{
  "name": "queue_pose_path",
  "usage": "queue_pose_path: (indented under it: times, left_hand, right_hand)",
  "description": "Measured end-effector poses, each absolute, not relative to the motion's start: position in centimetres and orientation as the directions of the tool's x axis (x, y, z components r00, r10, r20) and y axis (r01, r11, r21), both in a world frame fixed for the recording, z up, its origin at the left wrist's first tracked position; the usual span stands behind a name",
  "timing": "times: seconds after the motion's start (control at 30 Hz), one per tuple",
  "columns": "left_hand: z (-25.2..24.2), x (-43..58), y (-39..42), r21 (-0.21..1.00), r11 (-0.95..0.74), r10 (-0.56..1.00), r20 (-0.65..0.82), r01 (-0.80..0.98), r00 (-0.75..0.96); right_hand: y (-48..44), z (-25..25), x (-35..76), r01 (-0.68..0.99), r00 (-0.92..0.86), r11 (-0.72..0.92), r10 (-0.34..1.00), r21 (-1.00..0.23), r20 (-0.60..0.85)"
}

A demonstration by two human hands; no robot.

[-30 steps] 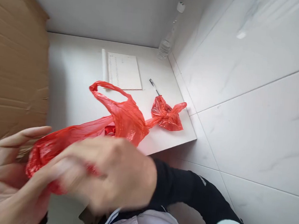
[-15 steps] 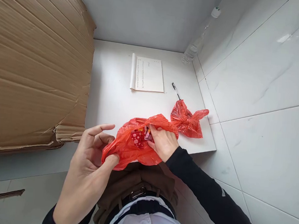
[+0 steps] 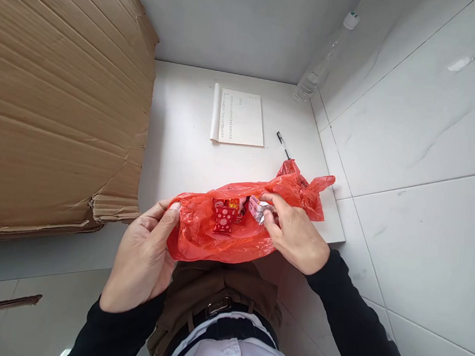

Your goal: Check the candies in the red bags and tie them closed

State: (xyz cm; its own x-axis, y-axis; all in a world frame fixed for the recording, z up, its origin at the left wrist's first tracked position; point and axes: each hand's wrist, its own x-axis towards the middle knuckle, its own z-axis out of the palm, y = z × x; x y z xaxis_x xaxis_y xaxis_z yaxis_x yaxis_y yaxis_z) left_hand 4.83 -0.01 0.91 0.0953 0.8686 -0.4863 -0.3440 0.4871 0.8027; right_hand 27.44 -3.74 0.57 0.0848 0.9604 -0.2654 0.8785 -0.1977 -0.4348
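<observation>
A red plastic bag (image 3: 215,242) is held open at the near edge of a white table (image 3: 178,139). My left hand (image 3: 143,258) pinches the bag's left rim between thumb and fingers. My right hand (image 3: 295,233) grips the bag's right rim together with a small white-and-pink packet (image 3: 257,208). Inside the bag lie small red wrapped packets (image 3: 223,216). A second crumpled red bag (image 3: 303,189) lies just behind my right hand.
A notepad (image 3: 240,118) and a pen (image 3: 282,145) lie further back on the table. A clear plastic bottle (image 3: 322,69) stands in the far right corner against the tiled wall. A large cardboard sheet (image 3: 57,101) leans at the left.
The bag came down from in front of the camera to the table edge and was spread open. My right hand went into the bag and now holds a packet at its rim.
</observation>
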Motion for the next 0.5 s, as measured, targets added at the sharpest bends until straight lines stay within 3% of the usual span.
queue_pose_path:
  times: [0.17, 0.3, 0.5]
  left_hand:
    - [0.9, 5.3, -0.1, 0.781, 0.479, 0.861, -0.508, -0.401, 0.039]
    - [1.2, 5.5, -0.1, 0.791, 0.488, 0.865, -0.495, -0.368, 0.084]
    - [1.4, 5.4, -0.4, 0.8, 0.51, 0.86, -0.481, -0.317, 0.171]
  right_hand:
    - [-4.2, 0.7, 27.1, 0.934, 0.065, -0.128, 0.979, -0.333, -0.192]
    - [-4.5, 0.6, 26.7, 0.96, -0.136, 0.053, 0.946, -0.273, -0.293]
    - [-3.4, -0.6, 25.3, 0.979, -0.169, 0.111, 0.911, -0.172, -0.377]
